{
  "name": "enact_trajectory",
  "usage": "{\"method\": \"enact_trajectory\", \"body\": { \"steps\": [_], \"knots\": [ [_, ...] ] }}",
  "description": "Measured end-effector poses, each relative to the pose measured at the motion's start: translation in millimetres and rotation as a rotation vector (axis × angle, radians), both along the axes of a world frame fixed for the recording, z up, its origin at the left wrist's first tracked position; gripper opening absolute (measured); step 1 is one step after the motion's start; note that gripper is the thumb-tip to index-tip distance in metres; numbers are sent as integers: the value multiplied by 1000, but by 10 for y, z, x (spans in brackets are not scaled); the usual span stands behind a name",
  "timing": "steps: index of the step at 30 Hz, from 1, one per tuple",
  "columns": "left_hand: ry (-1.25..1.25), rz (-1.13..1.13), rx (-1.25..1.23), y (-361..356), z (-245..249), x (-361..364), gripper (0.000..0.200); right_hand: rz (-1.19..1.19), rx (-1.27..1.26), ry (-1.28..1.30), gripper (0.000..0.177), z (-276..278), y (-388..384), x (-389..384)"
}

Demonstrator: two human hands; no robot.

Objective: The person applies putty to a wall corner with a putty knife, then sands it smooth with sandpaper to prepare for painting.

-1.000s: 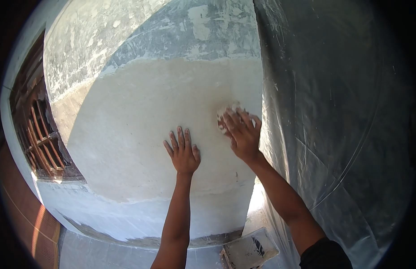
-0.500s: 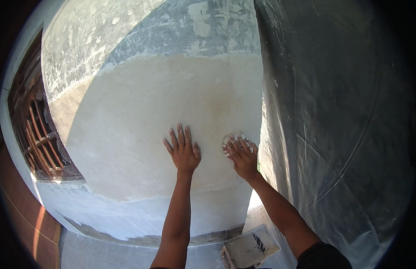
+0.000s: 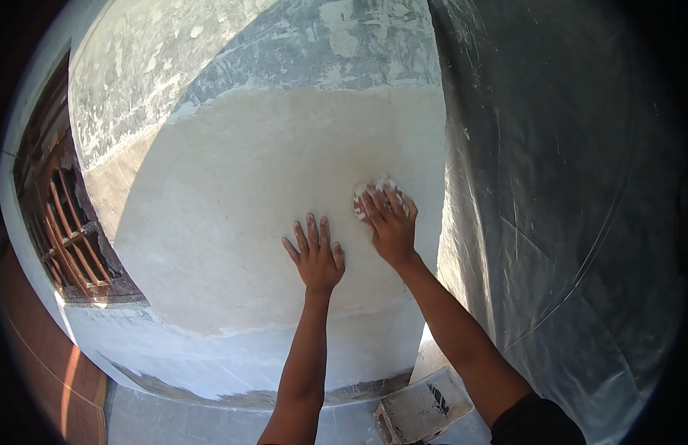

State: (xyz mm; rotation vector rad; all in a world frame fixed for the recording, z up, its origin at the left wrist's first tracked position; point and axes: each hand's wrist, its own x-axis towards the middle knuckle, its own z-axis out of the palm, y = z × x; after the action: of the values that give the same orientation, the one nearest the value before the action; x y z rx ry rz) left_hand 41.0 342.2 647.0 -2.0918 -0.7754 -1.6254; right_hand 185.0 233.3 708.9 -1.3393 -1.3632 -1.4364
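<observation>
Fingers of right hand (image 3: 392,226) pin a crumpled white pad (image 3: 369,190) to chalky wall (image 3: 232,208); left hand (image 3: 318,258) splayed.

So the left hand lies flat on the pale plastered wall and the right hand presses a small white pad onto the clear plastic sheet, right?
Not quite: the head view shows the right hand pressing the small white pad onto the pale plastered wall, beside the clear plastic sheet. The left hand lies flat there.
</observation>
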Motion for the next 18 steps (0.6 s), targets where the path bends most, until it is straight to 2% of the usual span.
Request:
{"method": "enact_trajectory", "body": {
  "steps": [3, 6, 8, 10, 14, 16, 18],
  "knots": [
    [-3, -27, 1, -15, -25, -4, 55, 38, -110, 52, 54, -712, -219, -75],
    [-17, -16, 1, 8, -24, 28, 55, 92, -166, 168, 52, -847, -435, -299],
    [-31, -20, 24, 18, -40, 32, 55, 110, -125, 147, 51, -519, -404, -365],
    [-7, -7, 3, 4, -73, 18, 55, 177, 91, 49, 53, 60, -366, -423],
    [-10, 11, 13, 25, -181, 33, 55, 34, 200, -24, 56, 1059, -186, -228],
    [-9, 7, 18, 27, -212, 28, 55, -24, 166, -5, 57, 1113, -80, -55],
    [-6, 6, 23, 21, -264, 14, 55, -79, 131, 16, 57, 924, -27, 48]
  ]
}}
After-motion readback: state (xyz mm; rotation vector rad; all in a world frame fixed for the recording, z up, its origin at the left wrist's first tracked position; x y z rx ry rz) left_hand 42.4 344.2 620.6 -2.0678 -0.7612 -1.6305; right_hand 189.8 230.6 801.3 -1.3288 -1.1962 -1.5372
